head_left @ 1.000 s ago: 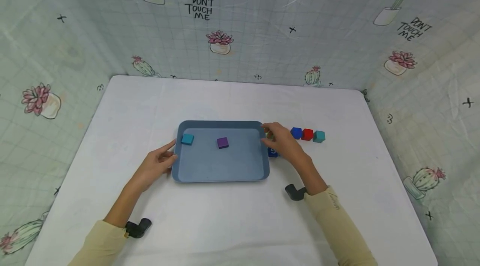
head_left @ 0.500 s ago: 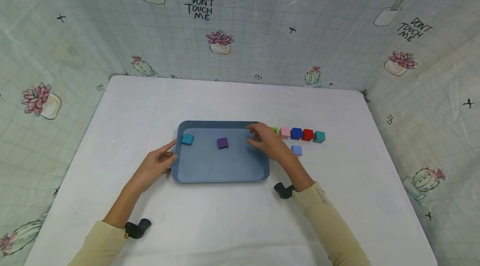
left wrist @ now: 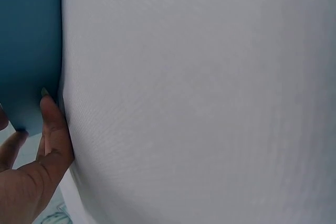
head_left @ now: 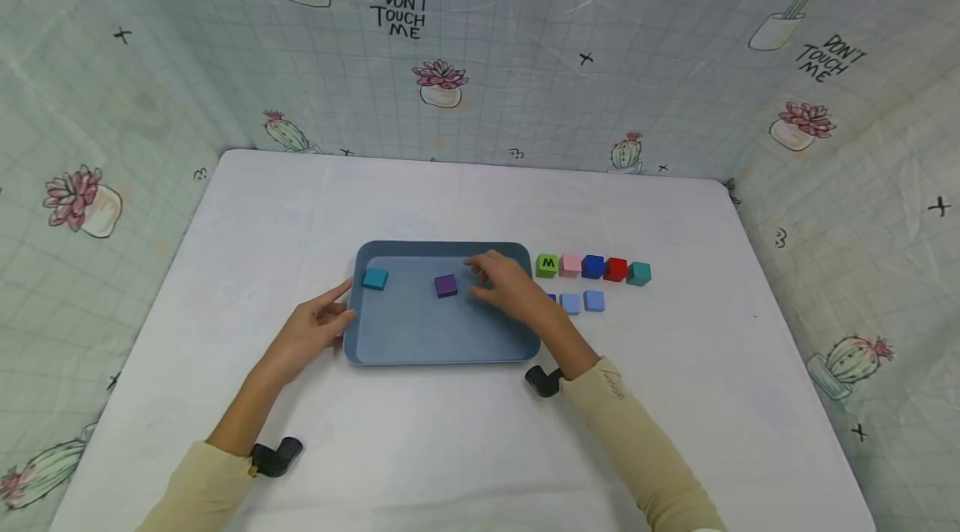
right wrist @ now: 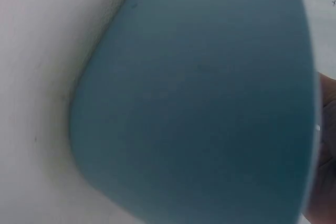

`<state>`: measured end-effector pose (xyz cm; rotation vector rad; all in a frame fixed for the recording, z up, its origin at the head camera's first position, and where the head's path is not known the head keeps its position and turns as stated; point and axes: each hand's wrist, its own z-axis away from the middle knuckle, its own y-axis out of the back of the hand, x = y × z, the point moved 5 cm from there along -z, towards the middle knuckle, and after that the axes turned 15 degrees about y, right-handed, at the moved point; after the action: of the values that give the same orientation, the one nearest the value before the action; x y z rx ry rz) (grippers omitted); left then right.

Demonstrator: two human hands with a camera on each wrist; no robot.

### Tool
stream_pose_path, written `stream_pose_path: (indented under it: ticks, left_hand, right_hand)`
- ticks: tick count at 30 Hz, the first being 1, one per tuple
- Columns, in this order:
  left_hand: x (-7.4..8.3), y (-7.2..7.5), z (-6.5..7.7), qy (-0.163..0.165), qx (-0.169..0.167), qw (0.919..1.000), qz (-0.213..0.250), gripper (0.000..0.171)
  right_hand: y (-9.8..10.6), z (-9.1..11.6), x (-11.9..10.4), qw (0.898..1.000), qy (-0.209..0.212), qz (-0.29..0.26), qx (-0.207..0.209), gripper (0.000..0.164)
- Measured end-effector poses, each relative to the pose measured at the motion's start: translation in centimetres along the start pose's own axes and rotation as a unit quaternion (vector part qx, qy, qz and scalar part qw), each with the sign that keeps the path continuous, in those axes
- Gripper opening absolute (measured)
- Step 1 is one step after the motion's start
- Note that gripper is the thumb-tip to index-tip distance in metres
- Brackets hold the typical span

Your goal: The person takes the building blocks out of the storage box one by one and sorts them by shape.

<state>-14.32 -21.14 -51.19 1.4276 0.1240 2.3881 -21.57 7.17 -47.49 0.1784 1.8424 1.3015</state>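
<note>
A blue-grey tray (head_left: pixel 420 340) lies on the white table. Inside it are a turquoise block (head_left: pixel 375 278) at the left and a purple block (head_left: pixel 446 286) near the middle. My left hand (head_left: pixel 315 328) holds the tray's left side, its thumb at the rim; in the left wrist view its fingers (left wrist: pixel 55 124) touch the outer wall. Over the tray's right part hovers my right hand (head_left: pixel 506 290), thumb and forefinger apart, with no thing visible between them. It is to the right of the purple block. In the right wrist view the tray wall hides most of this hand.
To the tray's right runs a row of blocks: green with a letter (head_left: pixel 547 266), pink (head_left: pixel 570 266), blue (head_left: pixel 592 267), red (head_left: pixel 615 268) and teal (head_left: pixel 639 273). Nearer are two light blue blocks (head_left: pixel 594 301) and a dark one partly hidden by the right wrist.
My right hand has moved left from the tray's right rim to over the tray, uncovering the green and pink blocks and the nearer row. Left hand, tray and blocks stay put.
</note>
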Motion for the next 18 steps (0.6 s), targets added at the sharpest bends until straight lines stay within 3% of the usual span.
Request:
stream_pose_path:
  ticks: [18]
  left_hand:
    - [0.0, 0.1, -0.1, 0.005, 0.002, 1.0, 0.002, 0.059]
  right_hand:
    - [-2.0, -1.4, -0.6, 0.998, 0.017, 0.054, -0.041, 0.045]
